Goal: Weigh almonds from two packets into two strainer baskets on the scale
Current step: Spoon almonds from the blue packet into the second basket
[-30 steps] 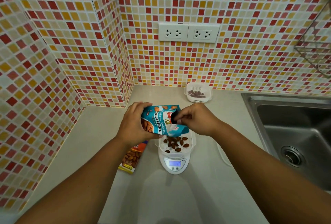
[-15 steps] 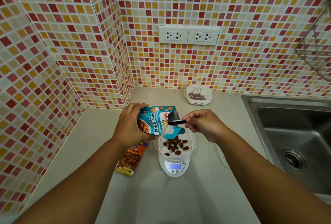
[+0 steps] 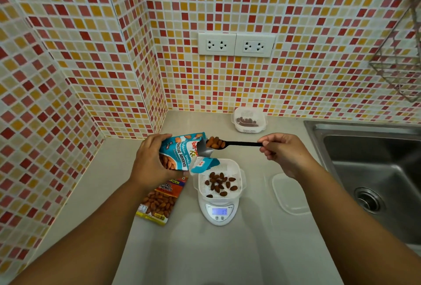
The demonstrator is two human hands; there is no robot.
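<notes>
Left hand (image 3: 152, 164) clamped round blue packet (image 3: 182, 152); right hand (image 3: 280, 150) pinching black spoon (image 3: 230, 144), heaped almonds (image 3: 214, 142) at its far end. Basket (image 3: 219, 178) below, on scale (image 3: 219, 213). Risk: tilting early, almonds spilling short.

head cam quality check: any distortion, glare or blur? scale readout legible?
Head view: strong wide-angle bowing, tile lines curve toward the edges. Lighting soft and even, faint shadows on the counter, mild sheen in the sink. Spoon and both hands sharp, no motion blur. Scale display is lit, but its digits are too small to read reliably.
</notes>
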